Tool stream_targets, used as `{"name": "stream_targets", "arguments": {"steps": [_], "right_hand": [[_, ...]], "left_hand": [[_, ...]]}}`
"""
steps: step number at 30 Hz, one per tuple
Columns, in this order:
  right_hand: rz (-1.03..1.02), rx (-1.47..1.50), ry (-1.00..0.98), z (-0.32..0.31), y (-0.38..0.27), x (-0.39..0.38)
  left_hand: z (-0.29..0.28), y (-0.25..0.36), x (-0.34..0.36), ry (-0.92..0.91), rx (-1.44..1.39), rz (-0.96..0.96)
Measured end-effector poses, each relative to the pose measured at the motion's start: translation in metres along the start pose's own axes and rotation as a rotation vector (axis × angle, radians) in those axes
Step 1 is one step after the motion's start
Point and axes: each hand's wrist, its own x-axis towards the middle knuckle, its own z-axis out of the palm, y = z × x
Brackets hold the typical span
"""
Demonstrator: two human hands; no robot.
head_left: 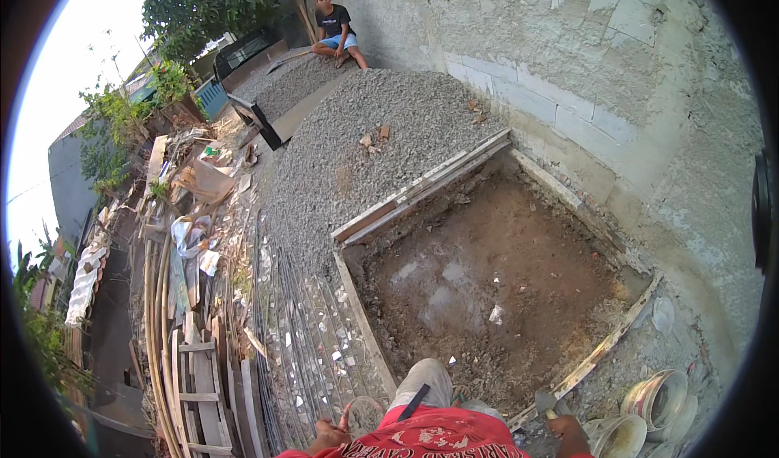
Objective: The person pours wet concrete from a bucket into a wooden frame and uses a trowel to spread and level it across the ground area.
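Note:
My left hand [329, 436] is low in the picture, beside my red shirt. A thin reddish curved piece [347, 413] rises next to its fingers; whether the hand grips it I cannot tell. On the other side, my right hand [567, 430] is closed around a small trowel-like tool with a light handle and a grey head [545, 402]. The head reaches the near corner of a wooden board frame [604, 351]. Inside the frame lies a pit of damp brown soil [519, 255], with wet grey patches on its left and a small white scrap [496, 315].
Two dirty buckets [654, 401] stand at the lower right. A large gravel heap [324, 174] lies beyond the frame, against a rough block wall [568, 77]. Steel rods [284, 336] and stacked timber [195, 377] cover the left. A person [337, 32] sits at the back.

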Motion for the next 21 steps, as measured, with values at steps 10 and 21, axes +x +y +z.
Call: {"name": "stream_targets", "arguments": {"steps": [10,21], "right_hand": [[-0.24,0.589,0.367,-0.146,-0.235,0.004],[0.112,0.989,0.157,-0.114,-0.297,0.049]], "left_hand": [[0.282,0.012,-0.083,-0.149,0.408,0.098],[0.645,-0.067,-0.086,-0.488,0.664,0.306]]}}
